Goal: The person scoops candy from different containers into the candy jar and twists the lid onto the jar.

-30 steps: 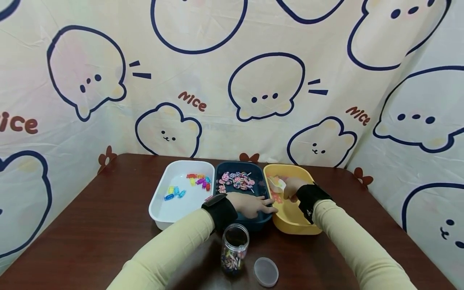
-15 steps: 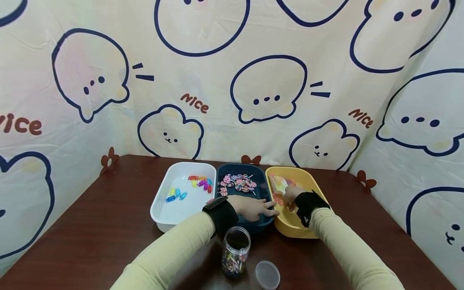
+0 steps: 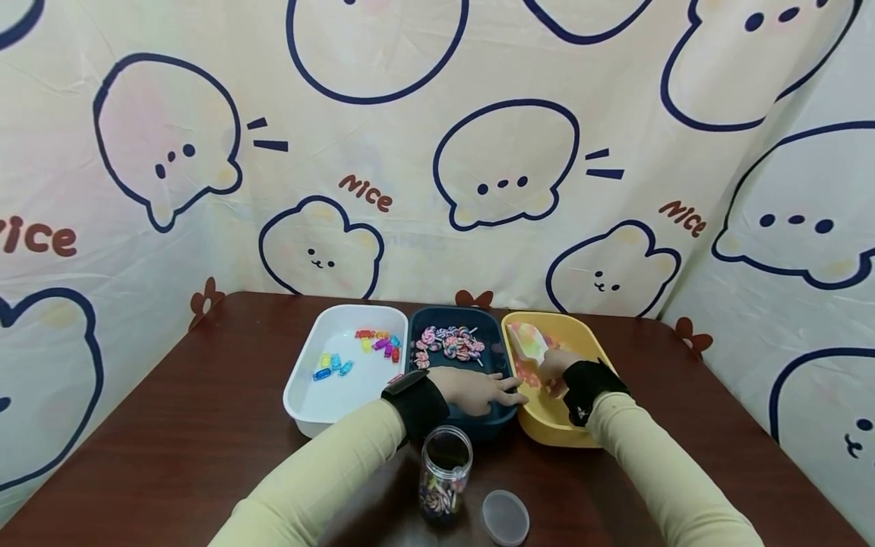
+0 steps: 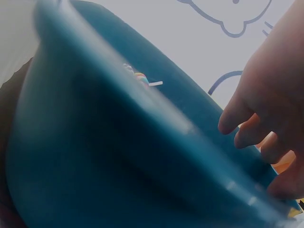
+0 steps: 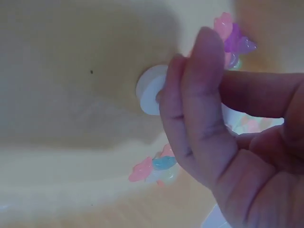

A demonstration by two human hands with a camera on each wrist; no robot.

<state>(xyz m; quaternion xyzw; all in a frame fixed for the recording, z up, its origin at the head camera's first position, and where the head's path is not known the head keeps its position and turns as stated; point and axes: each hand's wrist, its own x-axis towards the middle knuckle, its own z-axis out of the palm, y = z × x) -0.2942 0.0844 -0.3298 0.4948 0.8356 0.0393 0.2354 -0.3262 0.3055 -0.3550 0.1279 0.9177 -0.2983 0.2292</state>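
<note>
Scoop (image 3: 529, 340) in right hand (image 3: 558, 366), pinched its handle over pink candies (image 3: 526, 372) far left in the yellow tub (image 3: 550, 433), held left hand (image 3: 472, 390) spread at near right over the navy tub (image 3: 454, 317), and likely needed a low, level stroke to avoid spilling.

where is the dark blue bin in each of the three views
Head: the dark blue bin is below centre, between the white bin and the yellow bin, partly hidden by the left hand.
Left wrist: it covers much of the left and middle, its rim slanting down to the right.
Right wrist: not in it.
Shared landmark: the left hand, in the head and left wrist views only.
</note>
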